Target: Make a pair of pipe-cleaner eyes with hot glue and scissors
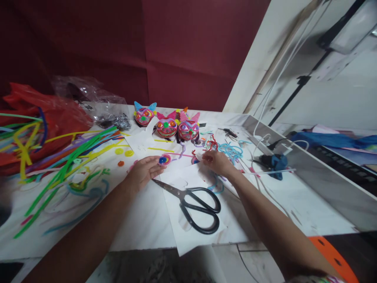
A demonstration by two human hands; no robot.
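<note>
Left hand (147,171), fingers partly curled, grips a blue-centred disc (165,159) by its edge, right hand (216,160) bunched at a second disc (194,160), hold unclear, scissors (182,195) just this side of both, apparently a disc-handling step, next move calling for a steady pinch.

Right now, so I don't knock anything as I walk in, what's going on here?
Someone's bare left hand holds a round blue-and-pink disc at a white marbled table. The bare right hand is at a second, similar disc, its grip unclear. Black-handled metal scissors lie mostly on white paper; colourful round heads with pointed ears stand behind.
</note>
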